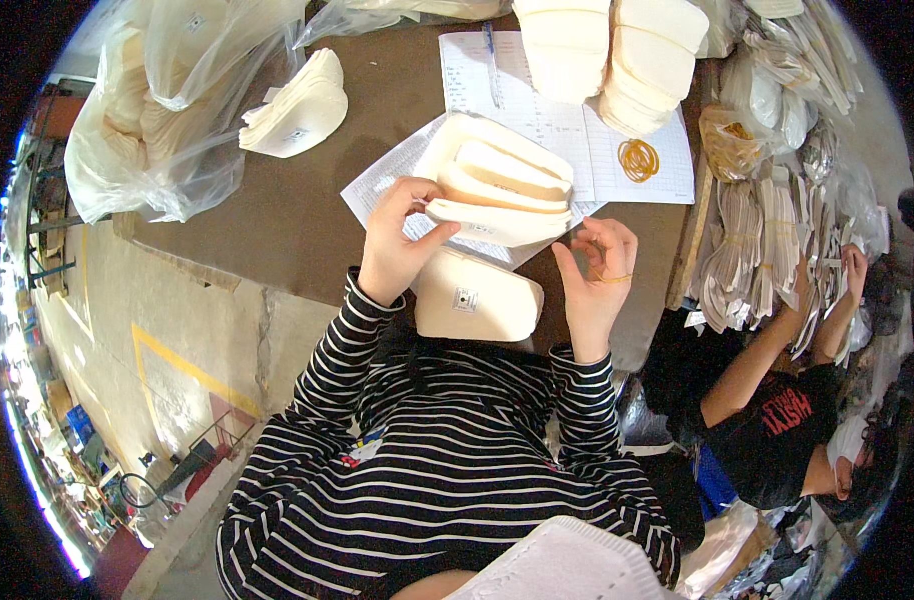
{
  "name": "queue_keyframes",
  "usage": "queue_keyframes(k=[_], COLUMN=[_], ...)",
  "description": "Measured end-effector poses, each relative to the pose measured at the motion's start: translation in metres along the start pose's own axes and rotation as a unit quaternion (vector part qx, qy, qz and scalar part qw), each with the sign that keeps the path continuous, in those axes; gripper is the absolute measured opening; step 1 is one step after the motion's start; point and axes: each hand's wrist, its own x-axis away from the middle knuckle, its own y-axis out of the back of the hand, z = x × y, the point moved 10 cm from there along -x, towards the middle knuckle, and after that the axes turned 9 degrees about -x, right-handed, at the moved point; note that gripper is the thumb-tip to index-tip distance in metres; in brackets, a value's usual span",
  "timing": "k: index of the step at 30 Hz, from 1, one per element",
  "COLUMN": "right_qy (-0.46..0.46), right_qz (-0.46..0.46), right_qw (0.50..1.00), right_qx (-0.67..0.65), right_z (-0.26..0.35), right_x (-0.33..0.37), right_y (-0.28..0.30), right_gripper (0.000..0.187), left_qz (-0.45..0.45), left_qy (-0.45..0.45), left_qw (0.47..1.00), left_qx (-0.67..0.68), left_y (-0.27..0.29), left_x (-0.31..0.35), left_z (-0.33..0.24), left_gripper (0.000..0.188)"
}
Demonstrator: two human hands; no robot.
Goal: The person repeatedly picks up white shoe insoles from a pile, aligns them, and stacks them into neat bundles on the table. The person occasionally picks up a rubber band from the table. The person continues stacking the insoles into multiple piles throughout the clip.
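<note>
My left hand [392, 245] pinches the left edge of a cream, padded, rounded-trapezoid piece [497, 226] with a small printed label. More cream pieces with tan inner faces [512, 190] lie stacked just behind it, over the papers. My right hand [595, 295], its fingers curled and thumb apart, is beside the stack's right end. A yellow rubber band [615, 279] loops round its fingers. Nearer my body lies another labelled cream piece [477, 297]; whether more are under it is hidden.
Ruled papers [617, 185] on the brown table [277, 230] carry a pen [492, 65], rubber bands [638, 160] and cream stacks [562, 50]. Another stack [297, 110] and a filled plastic bag [147, 150] stand left. At right, a co-worker's hands [852, 270] touch banded strips [742, 245].
</note>
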Motion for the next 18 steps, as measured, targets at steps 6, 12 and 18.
queue_keyframes(k=[6,12,18], right_qy=[0.046,0.018,0.041], right_qz=[0.027,0.065,0.061], right_qw=[0.998,0.994,0.991], right_qx=[0.034,0.087,0.112], right_z=[0.013,0.009,0.009], right_x=[-0.007,-0.011,-0.012], right_y=[-0.004,-0.006,-0.006], right_gripper=[0.027,0.024,0.03], left_qz=[0.042,-0.014,-0.013], left_qy=[0.014,0.014,0.009], left_qw=[0.999,0.999,0.999], left_qx=[-0.02,0.028,0.048], left_y=[-0.008,-0.002,-0.002], left_x=[0.004,0.002,0.003], left_z=[0.001,-0.004,0.004], left_gripper=[0.042,0.052,0.053])
